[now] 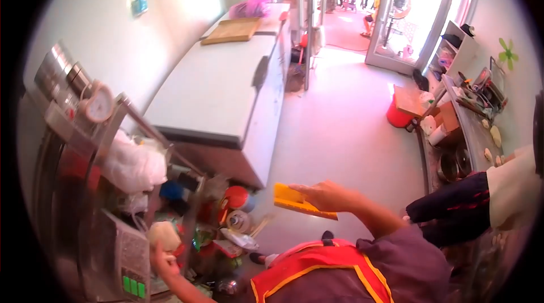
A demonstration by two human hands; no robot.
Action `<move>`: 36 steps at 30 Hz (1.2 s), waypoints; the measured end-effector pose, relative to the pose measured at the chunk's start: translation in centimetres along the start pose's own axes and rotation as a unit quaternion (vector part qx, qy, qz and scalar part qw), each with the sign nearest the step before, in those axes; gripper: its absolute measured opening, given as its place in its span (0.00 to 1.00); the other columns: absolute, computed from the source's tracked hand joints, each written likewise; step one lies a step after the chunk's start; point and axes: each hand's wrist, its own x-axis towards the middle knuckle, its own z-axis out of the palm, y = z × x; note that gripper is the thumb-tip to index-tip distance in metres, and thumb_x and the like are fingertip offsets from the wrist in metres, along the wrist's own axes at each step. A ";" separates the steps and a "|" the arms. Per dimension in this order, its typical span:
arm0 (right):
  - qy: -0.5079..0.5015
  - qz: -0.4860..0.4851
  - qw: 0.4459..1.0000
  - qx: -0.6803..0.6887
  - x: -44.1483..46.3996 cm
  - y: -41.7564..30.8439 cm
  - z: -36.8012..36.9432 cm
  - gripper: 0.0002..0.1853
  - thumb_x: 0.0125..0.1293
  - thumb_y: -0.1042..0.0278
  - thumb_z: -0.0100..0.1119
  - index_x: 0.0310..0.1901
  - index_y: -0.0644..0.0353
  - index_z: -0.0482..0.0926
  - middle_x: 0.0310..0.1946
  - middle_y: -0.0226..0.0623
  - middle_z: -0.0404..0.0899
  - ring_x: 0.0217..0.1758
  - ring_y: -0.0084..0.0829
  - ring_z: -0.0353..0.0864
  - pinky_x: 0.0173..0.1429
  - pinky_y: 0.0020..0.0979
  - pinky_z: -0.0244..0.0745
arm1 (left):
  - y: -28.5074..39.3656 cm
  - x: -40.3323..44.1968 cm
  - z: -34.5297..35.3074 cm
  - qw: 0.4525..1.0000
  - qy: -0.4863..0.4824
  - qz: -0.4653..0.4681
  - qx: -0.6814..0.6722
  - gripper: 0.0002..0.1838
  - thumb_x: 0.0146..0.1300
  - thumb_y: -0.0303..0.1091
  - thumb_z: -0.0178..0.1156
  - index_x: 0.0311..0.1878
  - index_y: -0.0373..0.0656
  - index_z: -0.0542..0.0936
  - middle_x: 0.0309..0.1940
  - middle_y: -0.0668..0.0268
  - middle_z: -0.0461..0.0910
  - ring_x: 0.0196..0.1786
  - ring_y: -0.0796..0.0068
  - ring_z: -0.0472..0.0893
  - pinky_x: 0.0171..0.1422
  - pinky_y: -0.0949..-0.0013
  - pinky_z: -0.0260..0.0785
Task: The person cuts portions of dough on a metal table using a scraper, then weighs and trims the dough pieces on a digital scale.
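Observation:
My right hand [326,195] is closed around a flat yellow-orange tool [294,200], held over the floor in front of my body. Its lower edge is darker and points to the right. At the lower left, my left hand [163,259] is closed on a pale, rounded object [164,236], beside a metal rack and a grey box with green marks [133,286]. What the pale object is cannot be made out.
A long white-topped counter [209,87] bears a wooden board [231,31]. Below left lie cluttered containers. At right are a shelf bench [470,116], a red bucket [398,115] and a person's dark-clothed part [453,206]. People sit beyond the open glass door [411,19].

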 end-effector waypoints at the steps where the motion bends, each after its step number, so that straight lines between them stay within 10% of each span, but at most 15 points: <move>1: 0.016 0.009 1.000 -0.017 -2.3 2.4 -0.6 0.29 0.67 0.69 0.49 0.70 0.49 0.60 0.38 0.50 0.81 0.36 0.49 0.82 0.42 0.42 0.75 | -3.6 -0.6 3.4 0.998 -0.047 -0.030 -0.032 0.18 0.59 0.31 0.66 0.52 0.43 0.75 0.37 0.67 0.78 0.24 0.85 0.72 0.15 0.85 0.53; 8: 0.212 0.115 0.969 0.061 -20.0 15.9 -3.7 0.27 0.67 0.68 0.50 0.69 0.52 0.62 0.41 0.55 0.80 0.40 0.53 0.81 0.44 0.43 0.76 | -16.0 -13.5 33.4 0.866 -0.375 -0.330 0.033 0.14 0.60 0.27 0.64 0.50 0.40 0.76 0.35 0.67 0.79 0.24 0.87 0.72 0.15 0.85 0.54; 26: 0.476 0.500 0.716 0.109 -45.3 40.4 -10.4 0.27 0.63 0.70 0.50 0.66 0.58 0.66 0.37 0.60 0.79 0.39 0.55 0.81 0.43 0.46 0.76 | -41.1 -43.7 85.4 0.535 -0.753 -0.171 0.344 0.23 0.56 0.30 0.67 0.54 0.33 0.74 0.39 0.59 0.81 0.37 0.73 0.82 0.37 0.71 0.73; 36: 0.644 0.611 0.452 0.088 -56.1 51.0 -14.0 0.29 0.64 0.74 0.53 0.68 0.58 0.64 0.46 0.60 0.77 0.47 0.56 0.79 0.47 0.43 0.76 | -52.1 -73.8 104.9 0.361 -0.876 -0.067 0.313 0.22 0.57 0.29 0.67 0.53 0.32 0.74 0.38 0.60 0.81 0.36 0.75 0.80 0.36 0.72 0.72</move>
